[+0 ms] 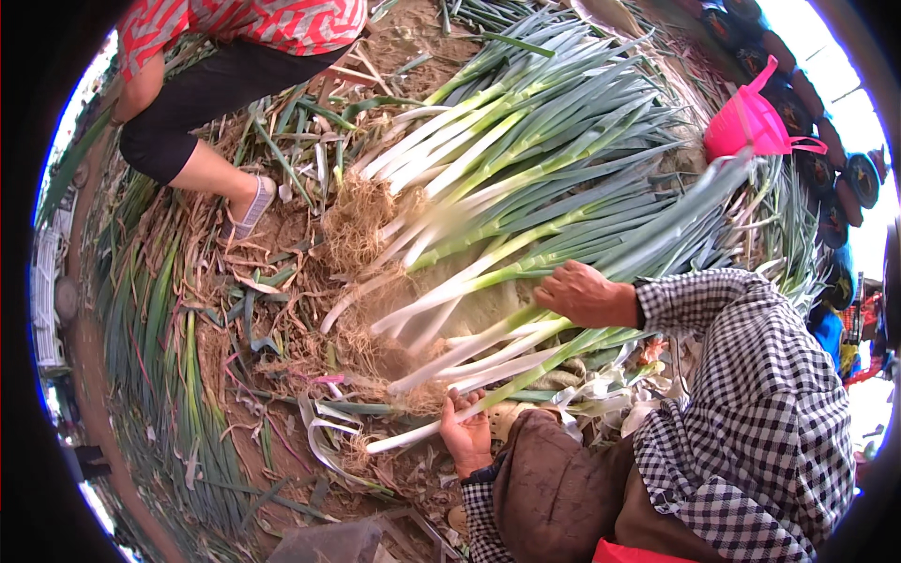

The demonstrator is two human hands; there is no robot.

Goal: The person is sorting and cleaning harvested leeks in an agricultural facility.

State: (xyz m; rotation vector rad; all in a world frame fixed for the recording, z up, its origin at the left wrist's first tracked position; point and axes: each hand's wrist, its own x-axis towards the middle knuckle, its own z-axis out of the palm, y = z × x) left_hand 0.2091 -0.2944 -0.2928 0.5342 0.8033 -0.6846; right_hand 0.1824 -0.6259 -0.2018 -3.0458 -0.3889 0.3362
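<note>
Nearest: a knee in brown trousers (554, 488). Just left of it, the left hand (465, 433), palm up, fingers curled round the white shank of one leek (408, 439); its root end points left, its green part runs right and away. Farther off and to the right: the right hand (589, 296), back upward, fingers bent over leek stalks; whether it grips any, I cannot tell. Beyond both hands, a broad heap of leeks (535, 178), roots left, leaves right. To the left, more green leaves (183, 375) on the ground. Far right: a pink bucket (751, 122). Far left: a second person (272, 28), red-patterned top, one shoe (251, 208) among dry litter.
</note>
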